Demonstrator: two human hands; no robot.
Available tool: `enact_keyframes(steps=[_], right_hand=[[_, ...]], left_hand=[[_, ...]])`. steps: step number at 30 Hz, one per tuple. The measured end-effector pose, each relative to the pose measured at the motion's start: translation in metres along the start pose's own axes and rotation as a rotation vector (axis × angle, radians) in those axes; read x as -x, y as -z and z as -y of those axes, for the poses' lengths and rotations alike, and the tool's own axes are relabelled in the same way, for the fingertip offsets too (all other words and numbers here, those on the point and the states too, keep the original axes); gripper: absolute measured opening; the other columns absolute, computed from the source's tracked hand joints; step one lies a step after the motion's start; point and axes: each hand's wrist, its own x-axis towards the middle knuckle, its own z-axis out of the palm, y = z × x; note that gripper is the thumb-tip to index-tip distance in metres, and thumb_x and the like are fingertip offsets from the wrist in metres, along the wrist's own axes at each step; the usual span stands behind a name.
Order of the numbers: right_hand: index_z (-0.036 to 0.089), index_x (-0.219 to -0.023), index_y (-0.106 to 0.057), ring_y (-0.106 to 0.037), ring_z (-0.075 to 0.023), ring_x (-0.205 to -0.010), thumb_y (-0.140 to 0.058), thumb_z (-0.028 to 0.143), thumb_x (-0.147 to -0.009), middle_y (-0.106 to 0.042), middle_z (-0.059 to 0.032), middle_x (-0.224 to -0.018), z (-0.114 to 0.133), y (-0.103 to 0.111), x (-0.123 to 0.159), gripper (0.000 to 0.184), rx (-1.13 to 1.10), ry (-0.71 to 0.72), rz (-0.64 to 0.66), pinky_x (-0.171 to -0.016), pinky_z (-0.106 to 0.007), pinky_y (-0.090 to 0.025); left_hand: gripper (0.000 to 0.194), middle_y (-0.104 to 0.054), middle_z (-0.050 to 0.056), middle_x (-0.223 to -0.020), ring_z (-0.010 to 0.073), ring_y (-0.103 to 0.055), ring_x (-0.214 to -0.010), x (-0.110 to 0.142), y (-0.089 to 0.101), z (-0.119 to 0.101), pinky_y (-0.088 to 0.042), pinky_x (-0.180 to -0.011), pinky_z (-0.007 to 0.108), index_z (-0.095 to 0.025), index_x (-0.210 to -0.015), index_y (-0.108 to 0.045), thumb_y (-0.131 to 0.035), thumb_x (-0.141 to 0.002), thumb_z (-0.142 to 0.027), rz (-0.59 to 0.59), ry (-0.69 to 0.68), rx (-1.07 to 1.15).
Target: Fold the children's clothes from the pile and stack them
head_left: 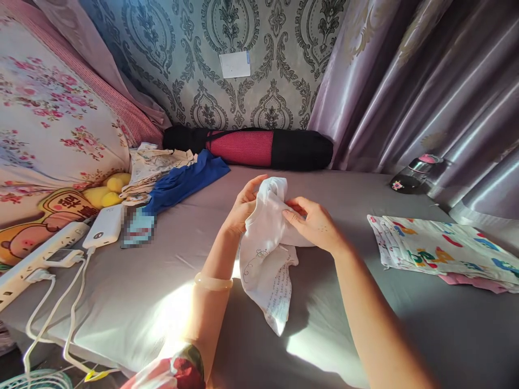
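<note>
A small white garment with fine printed writing and a curly drawing hangs from my two hands over the grey sheet. My left hand is closed on its upper left part, with some fingers hidden behind the cloth. On the other side, my right hand pinches the fabric between thumb and fingers. The garment's top is bunched up, and its lower end tapers to a point near the sheet. What kind of garment it is, I cannot make out.
Folded printed cloths lie at right, a dark bottle behind them. Blue clothing lies back left beside a power bank and a power strip with cables. A black and pink roll-shaped bag lines the wall.
</note>
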Motion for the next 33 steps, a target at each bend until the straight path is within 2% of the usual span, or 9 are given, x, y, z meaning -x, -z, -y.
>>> enact_keyframes(steps=[2, 4, 9, 13, 18, 24, 28, 33], right_hand=[[0.021, -0.093, -0.068, -0.064, -0.0192, -0.080, -0.055, 0.042, -0.090, -0.071, -0.0027, -0.087, 0.002, 0.002, 0.001, 0.025, -0.002, -0.028, 0.065, -0.068, -0.028, -0.047], [0.020, -0.089, -0.067, -0.062, -0.0177, -0.074, -0.053, 0.042, -0.090, -0.070, -0.0018, -0.081, 0.002, 0.008, 0.002, 0.026, 0.008, -0.033, 0.037, -0.064, -0.026, -0.045], [0.019, -0.094, -0.067, -0.063, -0.0198, -0.081, -0.056, 0.035, -0.084, -0.071, -0.0044, -0.089, -0.007, 0.034, 0.002, 0.021, -0.022, -0.024, -0.229, -0.071, -0.029, -0.047], [0.020, -0.093, -0.068, -0.063, -0.0201, -0.076, -0.053, 0.027, -0.078, -0.071, -0.0032, -0.085, -0.016, 0.052, 0.001, 0.022, -0.033, -0.131, -0.391, -0.063, -0.028, -0.045], [0.020, -0.085, -0.071, -0.059, -0.0195, -0.066, -0.053, 0.031, -0.076, -0.067, -0.0012, -0.071, -0.023, 0.066, 0.004, 0.023, 0.082, -0.235, -0.523, -0.054, -0.027, -0.039], [0.020, -0.092, -0.074, -0.059, -0.0184, -0.065, -0.070, 0.048, -0.072, -0.069, -0.0013, -0.074, -0.029, 0.082, 0.013, 0.034, 0.127, -0.255, -0.455, -0.054, -0.027, -0.039], [0.021, -0.091, -0.074, -0.059, -0.0184, -0.063, -0.071, 0.050, -0.073, -0.069, -0.0011, -0.073, -0.033, 0.089, 0.016, 0.033, 0.086, -0.278, -0.511, -0.053, -0.027, -0.039], [0.021, -0.087, -0.075, -0.060, -0.0206, -0.068, -0.073, 0.049, -0.072, -0.071, -0.0049, -0.078, -0.037, 0.092, 0.016, 0.032, 0.041, -0.268, -0.567, -0.057, -0.030, -0.041]], left_hand=[[0.074, -0.073, 0.006, -0.102, 0.0165, -0.067, -0.069, -0.002, 0.002, 0.001, -0.050, -0.059, 0.025, -0.024, -0.133, -0.053, -0.081, -0.065, -0.026, -0.006, 0.008, -0.006], [0.071, -0.073, 0.006, -0.101, 0.0144, -0.066, -0.067, -0.004, 0.005, 0.001, -0.048, -0.057, 0.022, -0.022, -0.132, -0.052, -0.078, -0.066, -0.025, -0.039, 0.018, -0.027], [0.062, -0.072, 0.006, -0.099, 0.0139, -0.065, -0.071, -0.006, 0.016, -0.001, -0.049, -0.061, 0.023, -0.018, -0.126, -0.055, -0.071, -0.066, -0.021, -0.141, -0.021, -0.080], [0.046, -0.072, 0.004, -0.094, 0.0153, -0.065, -0.074, -0.005, 0.020, -0.003, -0.050, -0.065, 0.025, -0.019, -0.113, -0.063, -0.071, -0.068, -0.025, -0.149, -0.023, -0.087], [0.035, -0.071, 0.004, -0.093, 0.0156, -0.064, -0.079, -0.003, 0.014, -0.004, -0.050, -0.070, 0.025, -0.019, -0.103, -0.068, -0.075, -0.072, -0.033, -0.082, 0.009, -0.168], [0.039, -0.070, 0.005, -0.105, 0.0172, -0.064, -0.089, 0.001, 0.007, -0.005, -0.050, -0.078, 0.027, -0.020, -0.104, -0.069, -0.080, -0.071, -0.038, 0.068, 0.082, -0.276], [0.044, -0.069, 0.004, -0.097, 0.0159, -0.064, -0.082, 0.002, 0.007, -0.005, -0.051, -0.075, 0.027, -0.018, -0.105, -0.068, -0.083, -0.067, -0.035, 0.169, 0.166, -0.290], [0.042, -0.069, 0.003, -0.085, 0.0153, -0.063, -0.073, 0.002, 0.006, -0.001, -0.048, -0.066, 0.025, -0.016, -0.100, -0.070, -0.079, -0.071, -0.045, 0.173, 0.176, -0.357]])
